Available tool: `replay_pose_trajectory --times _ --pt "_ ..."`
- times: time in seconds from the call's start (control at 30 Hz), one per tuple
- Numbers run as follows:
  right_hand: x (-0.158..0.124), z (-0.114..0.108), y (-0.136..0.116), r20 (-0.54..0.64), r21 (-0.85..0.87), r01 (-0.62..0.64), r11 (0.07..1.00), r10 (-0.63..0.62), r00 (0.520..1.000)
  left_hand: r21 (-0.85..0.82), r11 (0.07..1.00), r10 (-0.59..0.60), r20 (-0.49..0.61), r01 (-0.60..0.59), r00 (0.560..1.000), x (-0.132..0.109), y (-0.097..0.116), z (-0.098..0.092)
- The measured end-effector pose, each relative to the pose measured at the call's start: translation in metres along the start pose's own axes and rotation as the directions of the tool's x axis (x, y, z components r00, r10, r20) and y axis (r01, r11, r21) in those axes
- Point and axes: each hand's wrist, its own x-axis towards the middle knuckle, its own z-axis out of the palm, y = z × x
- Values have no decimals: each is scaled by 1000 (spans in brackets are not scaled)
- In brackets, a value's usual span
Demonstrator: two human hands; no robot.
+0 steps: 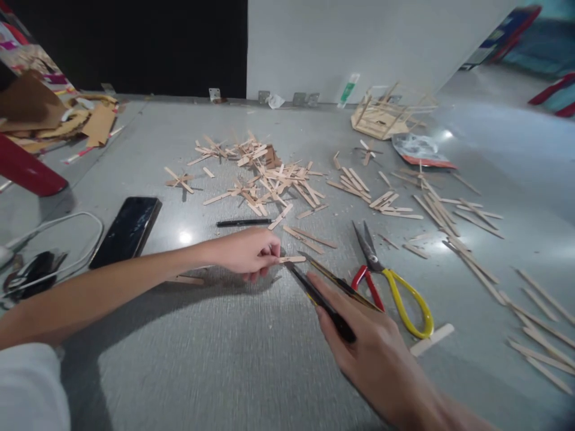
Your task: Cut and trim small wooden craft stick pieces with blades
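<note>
My left hand pinches a short wooden stick and holds it flat just above the grey floor. My right hand grips a black and yellow utility knife, its tip touching the stick's near end. Red and yellow scissors lie just right of the knife. A black pen lies beyond my left hand.
Heaps of cut wooden sticks are scattered across the floor, with long sticks at the right. A stick frame stands at the back. A black phone, white cable and cardboard scraps lie left.
</note>
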Motion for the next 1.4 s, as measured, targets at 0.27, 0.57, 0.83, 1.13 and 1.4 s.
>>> replay_pose_trajectory --times 0.27,0.57,0.83,1.13,1.4 --pt "0 8 3 -31 2 74 997 -74 997 36 999 -15 5 15 1000 0 2 -1" --pt "1 11 4 -32 -2 59 998 -59 998 25 999 25 10 -25 1000 1 -3 -2" --pt "1 11 2 -34 -15 54 998 -54 998 15 1000 26 6 -26 1000 2 -2 -1" --pt "0 13 2 -25 -35 63 997 -64 998 36 999 1 -1 -1 1000 1 1 0" --pt "1 10 2 -6 -45 62 997 -62 998 16 1000 2 7 -2 1000 1 0 -1"
